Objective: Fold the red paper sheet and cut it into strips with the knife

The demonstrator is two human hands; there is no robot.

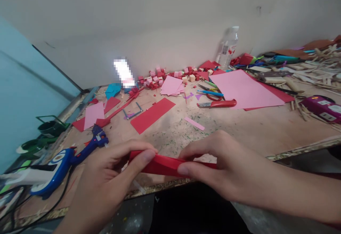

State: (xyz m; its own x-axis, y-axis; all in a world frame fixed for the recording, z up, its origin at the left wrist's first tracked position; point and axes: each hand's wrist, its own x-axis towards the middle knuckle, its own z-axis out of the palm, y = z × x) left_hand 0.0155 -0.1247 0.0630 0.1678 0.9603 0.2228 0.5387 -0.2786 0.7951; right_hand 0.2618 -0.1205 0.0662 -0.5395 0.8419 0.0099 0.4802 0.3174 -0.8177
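Observation:
Between my two hands, above the table's front edge, is a strip of red paper (167, 165) that looks folded lengthwise. My left hand (114, 175) pinches its left end, thumb on the near face and fingers behind. Farther right along the strip, my right hand (213, 161) grips it between thumb and fingers; its right end shows past the thumb. Beyond my hands a flat red paper rectangle (153, 115) lies on the table, with a narrow pink paper strip (194, 123) to its right.
A blue glue gun (92, 145) rests at the left on a blue stand (54, 171) with cables. Behind are small paper cubes (157, 77), a box cutter (217, 103), large pink sheets (247, 90) and a bottle (229, 47). Wood sticks (319, 70) are heaped right, near a purple device (322, 108).

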